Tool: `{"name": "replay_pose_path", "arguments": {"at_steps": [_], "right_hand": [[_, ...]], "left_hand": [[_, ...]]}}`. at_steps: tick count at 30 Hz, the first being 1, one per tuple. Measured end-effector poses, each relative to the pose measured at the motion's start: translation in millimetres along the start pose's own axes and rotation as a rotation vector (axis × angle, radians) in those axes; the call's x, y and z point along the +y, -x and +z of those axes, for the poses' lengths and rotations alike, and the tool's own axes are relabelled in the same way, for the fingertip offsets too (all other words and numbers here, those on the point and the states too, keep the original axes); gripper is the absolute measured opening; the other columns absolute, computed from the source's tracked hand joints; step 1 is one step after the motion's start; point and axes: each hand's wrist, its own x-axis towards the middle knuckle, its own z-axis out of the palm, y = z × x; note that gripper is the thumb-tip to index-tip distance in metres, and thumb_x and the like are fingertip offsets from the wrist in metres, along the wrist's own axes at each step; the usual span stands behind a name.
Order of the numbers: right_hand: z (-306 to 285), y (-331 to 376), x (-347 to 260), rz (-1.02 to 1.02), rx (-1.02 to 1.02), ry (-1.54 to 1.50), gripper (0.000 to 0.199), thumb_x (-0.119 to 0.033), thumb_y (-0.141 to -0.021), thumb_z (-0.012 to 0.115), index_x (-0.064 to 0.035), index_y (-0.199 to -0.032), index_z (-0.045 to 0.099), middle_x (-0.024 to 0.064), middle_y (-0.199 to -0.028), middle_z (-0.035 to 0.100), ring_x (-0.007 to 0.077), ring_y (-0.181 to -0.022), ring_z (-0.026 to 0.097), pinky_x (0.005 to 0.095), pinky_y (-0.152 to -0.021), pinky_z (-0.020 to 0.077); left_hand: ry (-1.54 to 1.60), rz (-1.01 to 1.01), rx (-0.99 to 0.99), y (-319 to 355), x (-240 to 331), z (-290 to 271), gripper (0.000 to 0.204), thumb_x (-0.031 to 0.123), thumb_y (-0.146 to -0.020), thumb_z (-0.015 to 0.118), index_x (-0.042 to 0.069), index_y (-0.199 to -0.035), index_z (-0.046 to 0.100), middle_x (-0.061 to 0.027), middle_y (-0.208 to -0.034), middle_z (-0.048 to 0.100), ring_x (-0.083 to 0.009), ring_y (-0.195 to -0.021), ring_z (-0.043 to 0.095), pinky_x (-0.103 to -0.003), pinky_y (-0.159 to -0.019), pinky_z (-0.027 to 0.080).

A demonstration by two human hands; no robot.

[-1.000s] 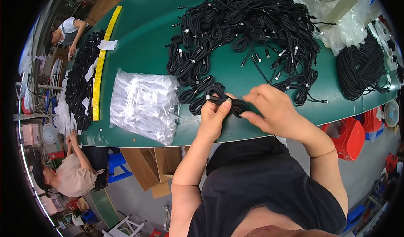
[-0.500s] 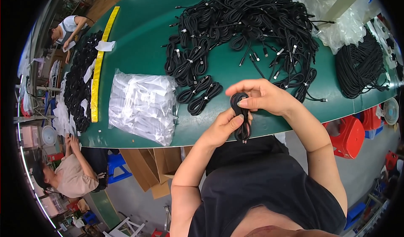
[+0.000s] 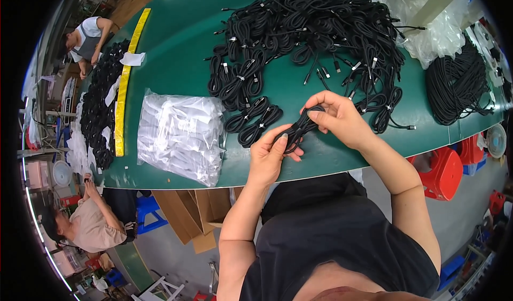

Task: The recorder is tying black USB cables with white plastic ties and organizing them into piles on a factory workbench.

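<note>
A black cable coiled into a bundle [image 3: 301, 130] is held between both my hands above the near edge of the green table. My left hand [image 3: 271, 154] grips its lower left end, thumb on top. At the upper right end my right hand [image 3: 337, 118] pinches the coil between thumb and fingers. The bundle lies slanted, its ends partly hidden by my fingers. Just left of it, two tied cable bundles [image 3: 254, 120] rest on the table. Beyond my hands spreads a large heap of black cables [image 3: 315, 20], several showing metal plugs.
A clear bag of white pieces [image 3: 180, 138] lies to the left, beside a yellow strip [image 3: 126, 87]. Past the strip are more black bundles [image 3: 101, 103] with two people working there. A big black cable coil [image 3: 457, 84] sits at right, red stools [image 3: 442, 174] below the edge.
The coiled cable has turned from nearly upright to a slant. My left hand has moved left and up, and my right hand slightly right, both still holding it.
</note>
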Motion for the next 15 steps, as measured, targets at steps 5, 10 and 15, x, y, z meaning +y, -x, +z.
{"name": "replay_pose_path", "arguments": {"at_steps": [5, 10, 15], "right_hand": [[-0.4, 7.2, 1.8, -0.009, 0.03, 0.238, 0.015, -0.007, -0.085, 0.057, -0.001, -0.099, 0.054, -0.001, -0.079, 0.056, 0.0026, -0.062, 0.049, 0.0176, -0.054, 0.0407], [-1.9, 3.1, 0.5, 0.038, 0.037, 0.301, 0.021, -0.01, -0.086, 0.057, 0.0004, -0.103, 0.053, 0.0007, -0.075, 0.057, 0.0023, -0.059, 0.047, 0.0185, -0.053, 0.0396], [1.3, -4.5, 0.3, -0.137, 0.066, 0.25, 0.035, -0.011, -0.087, 0.058, 0.0013, -0.118, 0.048, 0.0068, -0.1, 0.056, 0.0089, -0.077, 0.055, 0.0238, -0.069, 0.0484]], "left_hand": [[-0.119, -0.079, 0.081, 6.7, 3.2, 4.0, 0.035, 0.015, -0.091, 0.052, -0.002, -0.121, 0.046, -0.013, -0.095, 0.06, -0.0173, -0.074, 0.062, -0.026, -0.062, 0.051], [-0.267, -0.155, 0.068, 10.6, 8.9, 0.9, 0.034, 0.01, -0.089, 0.054, -0.001, -0.12, 0.046, -0.0102, -0.086, 0.06, -0.0112, -0.06, 0.055, -0.022, -0.052, 0.045], [0.132, 0.193, 0.224, -4.6, 25.2, -7.8, 0.037, 0.017, -0.089, 0.056, -0.002, -0.119, 0.046, -0.0158, -0.096, 0.059, -0.0158, -0.069, 0.058, -0.025, -0.06, 0.049]]}}
